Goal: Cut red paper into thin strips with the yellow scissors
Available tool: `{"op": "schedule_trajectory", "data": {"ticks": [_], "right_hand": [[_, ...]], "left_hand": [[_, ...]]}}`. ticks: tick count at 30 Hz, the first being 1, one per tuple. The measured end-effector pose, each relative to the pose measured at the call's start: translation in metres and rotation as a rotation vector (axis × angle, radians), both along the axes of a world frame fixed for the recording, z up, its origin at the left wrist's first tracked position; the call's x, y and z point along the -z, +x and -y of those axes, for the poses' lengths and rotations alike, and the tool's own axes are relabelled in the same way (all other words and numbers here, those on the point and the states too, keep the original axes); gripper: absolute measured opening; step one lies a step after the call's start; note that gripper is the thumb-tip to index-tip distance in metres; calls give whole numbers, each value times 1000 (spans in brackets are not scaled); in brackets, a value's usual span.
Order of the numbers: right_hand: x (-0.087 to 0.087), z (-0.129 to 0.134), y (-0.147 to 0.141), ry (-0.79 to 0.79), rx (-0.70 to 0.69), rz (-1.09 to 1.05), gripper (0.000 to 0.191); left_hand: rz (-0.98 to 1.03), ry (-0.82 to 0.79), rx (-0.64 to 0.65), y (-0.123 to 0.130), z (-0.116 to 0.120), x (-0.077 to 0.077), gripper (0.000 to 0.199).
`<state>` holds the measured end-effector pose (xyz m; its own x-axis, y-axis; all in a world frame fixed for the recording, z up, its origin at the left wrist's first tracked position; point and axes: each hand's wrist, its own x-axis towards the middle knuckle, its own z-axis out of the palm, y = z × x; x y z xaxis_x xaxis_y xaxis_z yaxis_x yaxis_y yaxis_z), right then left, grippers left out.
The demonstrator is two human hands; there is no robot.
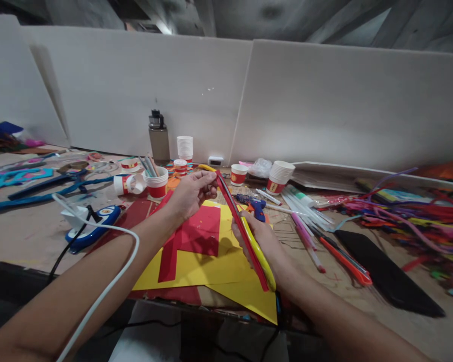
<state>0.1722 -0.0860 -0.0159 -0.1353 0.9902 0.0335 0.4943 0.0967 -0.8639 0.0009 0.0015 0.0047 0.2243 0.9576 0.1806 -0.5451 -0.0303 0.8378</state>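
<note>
"What did we have on our left?"

"A blue power block (107, 221) with a white cable (127, 232) crossing above our forearm, then a cup of pencils (156, 185)."

"And our left hand (192, 195)?"

"We had its fingertips closed at the upper end of a red strip (246, 235), which slanted down over the yellow sheets (211, 271) (red paper (204, 231) lay on those too)."

"Our right hand (263, 235)?"

"Apart from the left, lower down, wrapped round a yellow-handled tool (259, 251), with the strip alongside."

"Farther right?"

"We saw a blue glue gun (258, 207) behind that hand, then an orange cutter (345, 262) beside a flat black slab (388, 274)."
</note>
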Motion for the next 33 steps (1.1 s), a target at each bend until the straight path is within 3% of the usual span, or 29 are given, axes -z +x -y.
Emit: {"op": "schedule_trajectory", "data": {"ticks": [5, 13, 24, 33], "right_hand": [[-3, 0, 1, 60, -38, 60, 2], [-3, -4, 3, 168, -61, 75, 2], [-11, 2, -3, -19, -14, -83, 10], [-9, -3, 1, 225, -92, 44, 5]], "left_hand": [[1, 7, 1, -1, 0, 2, 17], [-57, 54, 21, -1, -1, 2, 16], [-54, 53, 25, 1, 0, 0, 13], [-74, 49, 51, 0, 2, 1, 16]]}}
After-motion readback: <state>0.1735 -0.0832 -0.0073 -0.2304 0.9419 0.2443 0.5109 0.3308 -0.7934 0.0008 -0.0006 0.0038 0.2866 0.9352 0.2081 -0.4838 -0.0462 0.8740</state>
